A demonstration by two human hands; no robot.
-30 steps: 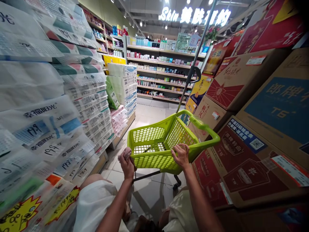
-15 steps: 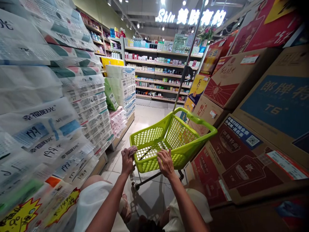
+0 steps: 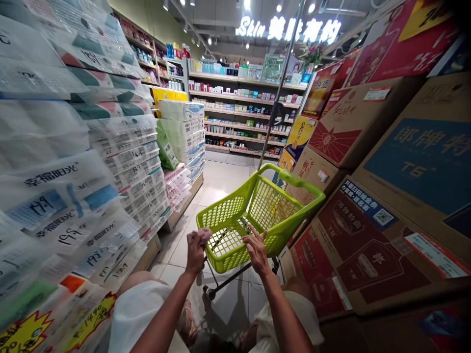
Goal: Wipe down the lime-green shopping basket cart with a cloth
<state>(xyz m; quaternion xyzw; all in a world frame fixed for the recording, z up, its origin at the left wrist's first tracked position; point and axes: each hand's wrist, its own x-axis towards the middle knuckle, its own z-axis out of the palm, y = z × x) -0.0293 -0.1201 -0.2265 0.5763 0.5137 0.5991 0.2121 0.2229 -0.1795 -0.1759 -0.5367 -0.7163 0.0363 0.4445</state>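
In front of my knees stands a bright green plastic shopping cart (image 3: 225, 262) with a lattice basket, a tall pole and dark wheels. My left hand (image 3: 196, 254) is closed around a crumpled, pinkish-grey cloth (image 3: 204, 235) beside the basket's near left corner. Whether the cloth touches the rim there I cannot tell. My right hand (image 3: 256, 249) lies over the near rim of the basket, its fingers stretched and apart, holding nothing. Through the lattice of the basket floor, parts of the cart's frame show.
Wrapped paper packs (image 3: 66, 191) with handwritten prices rise close on my left. Stacked cartons (image 3: 368, 240) stand close on the right, near the cart's side. Across the tiled floor (image 3: 217, 171) are shelves (image 3: 235, 95) of small boxes and bottles.
My left hand and the cloth have shifted slightly, and the cart's near corner sits a little lower in view. My right hand has moved slightly right along the rim, fingers straighter.
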